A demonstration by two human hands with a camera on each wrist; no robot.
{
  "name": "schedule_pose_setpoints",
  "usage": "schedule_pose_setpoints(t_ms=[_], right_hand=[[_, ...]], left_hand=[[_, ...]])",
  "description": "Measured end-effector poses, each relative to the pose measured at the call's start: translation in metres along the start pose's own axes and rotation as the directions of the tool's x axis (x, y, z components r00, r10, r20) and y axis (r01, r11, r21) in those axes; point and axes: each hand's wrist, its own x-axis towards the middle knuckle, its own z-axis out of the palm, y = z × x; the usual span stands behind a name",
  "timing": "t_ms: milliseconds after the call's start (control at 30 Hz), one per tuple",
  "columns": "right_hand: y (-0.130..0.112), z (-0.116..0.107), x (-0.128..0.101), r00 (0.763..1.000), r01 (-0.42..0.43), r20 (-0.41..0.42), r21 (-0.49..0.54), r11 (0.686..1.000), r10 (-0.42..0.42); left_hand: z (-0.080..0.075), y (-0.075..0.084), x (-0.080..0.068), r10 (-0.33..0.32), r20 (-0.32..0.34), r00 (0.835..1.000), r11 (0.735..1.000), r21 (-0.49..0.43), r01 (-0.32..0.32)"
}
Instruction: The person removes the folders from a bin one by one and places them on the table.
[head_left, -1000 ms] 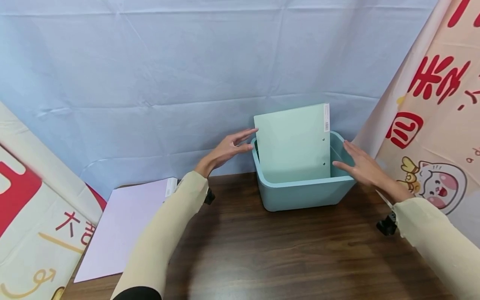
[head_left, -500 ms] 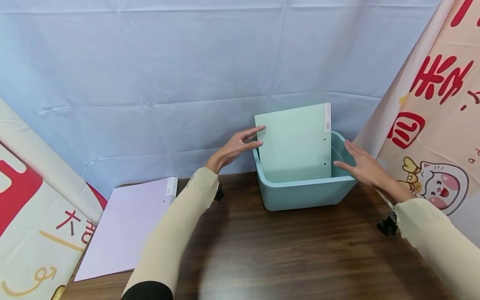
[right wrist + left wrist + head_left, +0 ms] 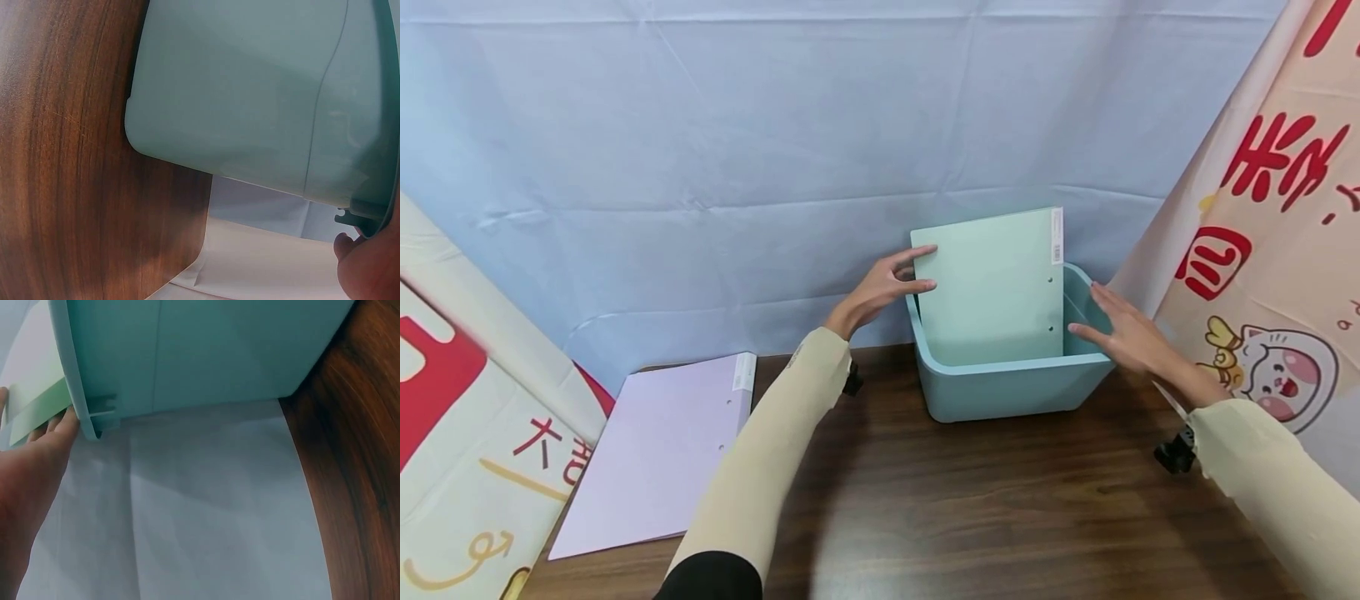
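A pale green file folder (image 3: 988, 287) with a white label stands tilted in a light blue-green storage bin (image 3: 1000, 387) on the table. My left hand (image 3: 880, 287) holds the folder's left edge above the rim, thumb and index finger over its front, other fingers behind; the left wrist view shows fingers (image 3: 53, 425) along this edge, next to the bin's wall (image 3: 206, 350). With my right hand (image 3: 1123, 329) I hold the bin's right rim, the thumb reaching inside. In the right wrist view a fingertip (image 3: 342, 244) shows below the rim corner.
A lilac file folder (image 3: 647, 458) with a white label lies flat at the table's left. A light blue cloth (image 3: 737, 167) hangs behind the brown wooden table (image 3: 985, 508). Printed banners flank it, the right banner (image 3: 1262, 250) close beside my right hand.
My left hand has moved right, from beside the green folder onto its left edge, which it now holds. The right hand, bin and folder look unmoved. More of the lilac folder shows.
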Motion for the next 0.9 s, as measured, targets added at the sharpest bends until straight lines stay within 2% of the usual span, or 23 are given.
schedule_pose_setpoints(t_ms=[200,433,633,900], right_hand=[[-0.004,-0.002,0.000,1.000,-0.008,-0.007,0.012,1.000,0.008],[-0.006,0.001,0.000,0.999,-0.032,0.009,0.004,0.999,0.032],[-0.006,0.001,0.001,0.999,-0.043,0.014,-0.006,0.999,0.043],[-0.005,0.000,0.001,0.999,-0.048,0.013,-0.004,0.999,0.048]], left_hand=[[0.003,-0.002,0.010,0.028,-0.030,0.999,1.000,-0.002,-0.028],[0.011,-0.005,0.018,0.028,-0.016,0.999,1.000,-0.009,-0.028],[0.020,0.000,0.023,0.022,0.007,1.000,0.998,0.057,-0.022],[0.031,0.000,0.026,0.071,0.019,0.997,0.989,0.127,-0.073]])
